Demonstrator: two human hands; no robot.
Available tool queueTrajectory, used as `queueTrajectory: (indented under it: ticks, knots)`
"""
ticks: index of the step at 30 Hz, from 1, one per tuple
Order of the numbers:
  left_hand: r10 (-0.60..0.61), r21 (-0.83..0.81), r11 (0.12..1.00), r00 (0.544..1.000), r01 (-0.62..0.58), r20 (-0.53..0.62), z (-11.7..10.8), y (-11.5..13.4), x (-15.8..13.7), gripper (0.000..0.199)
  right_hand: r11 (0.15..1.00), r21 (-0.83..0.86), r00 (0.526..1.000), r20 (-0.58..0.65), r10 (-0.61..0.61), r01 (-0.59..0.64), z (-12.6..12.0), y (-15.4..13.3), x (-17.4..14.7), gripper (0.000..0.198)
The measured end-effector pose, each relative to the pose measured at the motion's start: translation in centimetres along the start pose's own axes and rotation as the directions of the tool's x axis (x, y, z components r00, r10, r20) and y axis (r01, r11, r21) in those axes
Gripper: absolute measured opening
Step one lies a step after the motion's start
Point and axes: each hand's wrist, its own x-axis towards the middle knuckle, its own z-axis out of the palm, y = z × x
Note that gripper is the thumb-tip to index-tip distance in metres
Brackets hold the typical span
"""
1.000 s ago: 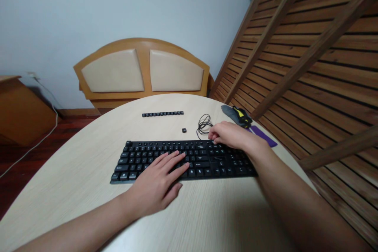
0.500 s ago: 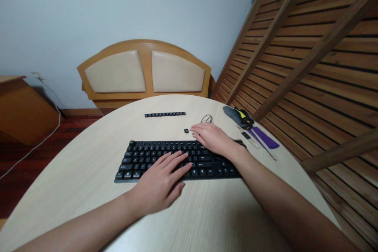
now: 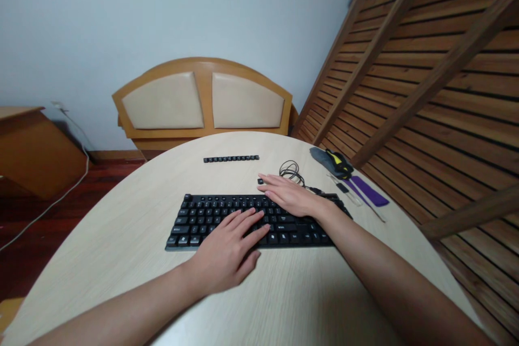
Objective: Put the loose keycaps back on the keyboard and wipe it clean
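Observation:
A black keyboard [image 3: 190,227] lies on the pale round table. My left hand [image 3: 229,246] rests across its lower middle, fingers spread over the keys and holding nothing. Stretched over the keyboard's upper edge is my right hand [image 3: 290,194], its fingers extended to the left. Their tips are at a loose black keycap [image 3: 260,181] lying just behind the keyboard; whether they touch it I cannot tell. Farther back, a straight row of black keycaps [image 3: 231,159] lies on the table. The keys under both hands are hidden.
A coiled black cable [image 3: 292,170] lies behind my right hand. At the table's right edge are a yellow-and-black tool [image 3: 339,163], a purple strip [image 3: 370,193] and a small wire puller [image 3: 343,187]. A headboard [image 3: 206,97] and a slatted wooden frame [image 3: 421,92] stand beyond.
My right hand has moved left, bringing its fingertips to the loose keycap and uncovering more cable. My left hand stays on the keyboard. The view has shifted slightly.

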Motion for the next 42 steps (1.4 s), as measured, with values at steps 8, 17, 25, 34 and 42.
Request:
queueTrajectory:
  ticks: [8, 17, 25, 34, 42]
  knots:
    - [0.001, -0.009, 1.0, 1.0, -0.001, -0.004, 0.0, 0.0, 0.0, 0.052, 0.999, -0.031, 0.996, -0.093, -0.011, 0.008, 0.1, -0.2, 0.1, 0.042]
    - [-0.001, 0.002, 1.0, 1.0, 0.001, -0.007, 0.1, -0.1, -0.1, 0.052, 0.988, 0.079, 0.964, -0.219, 0.149, -0.135, 0.6, 0.2, 0.7, 0.026]
    - [0.007, -0.017, 1.0, 1.0, -0.007, -0.013, 0.1, -0.2, -0.1, 0.052, 0.928, 0.279, 0.911, -0.262, 0.32, -0.246, -1.1, -0.2, 0.6, 0.018]
    - [0.011, 0.007, 1.0, 1.0, -0.011, -0.001, 0.0, -0.2, -0.1, 0.052, 0.903, 0.223, 0.93, 0.088, 0.356, -0.367, -6.8, 1.6, -2.0, 0.026]
    - [0.006, 0.009, 1.0, 1.0, -0.006, 0.006, -0.1, -0.1, -0.1, 0.052, 0.887, 0.246, 0.913, 0.229, 0.337, -0.39, -6.3, 1.9, -2.1, 0.024]
